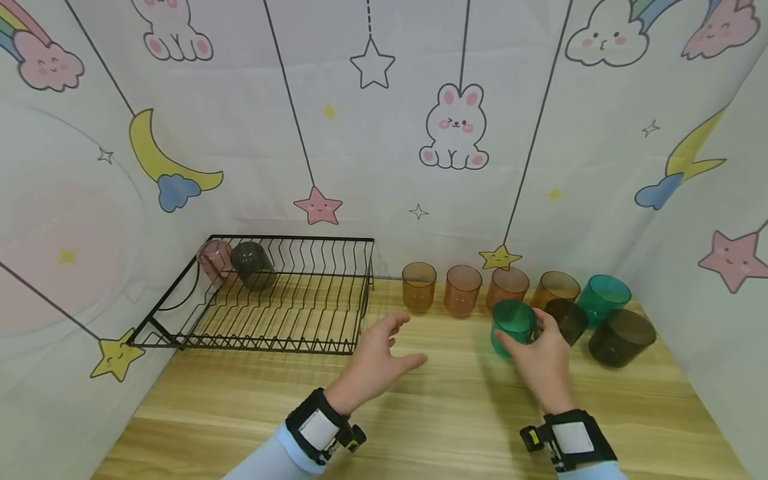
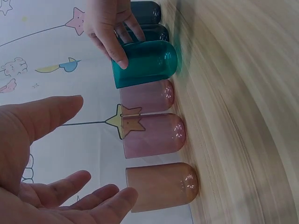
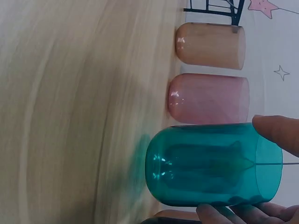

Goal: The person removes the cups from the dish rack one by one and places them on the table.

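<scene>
My right hand [image 1: 545, 363] grips a green-teal see-through cup [image 1: 511, 327] near its rim, thumb on one side and fingers on the other. In the right wrist view this cup [image 3: 205, 163] is upright, close over the wood table, with its green shadow beside the base. My left hand [image 1: 375, 363] holds nothing; its thumb and fingers are spread apart in the air between the rack and the cups. An amber cup [image 1: 419, 290] is the one nearest to it. Two pinkish cups [image 1: 463, 292] [image 1: 507, 288] stand further right, the second partly behind the teal cup.
A black wire dish rack [image 1: 282, 350] stands at the left, with a pink cup [image 1: 214, 259] and a dark grey cup [image 1: 253, 265] tilted in its back left corner. At the right are another amber cup [image 1: 557, 288], another teal cup [image 1: 605, 300] and two dark cups [image 1: 622, 338] [image 1: 566, 320].
</scene>
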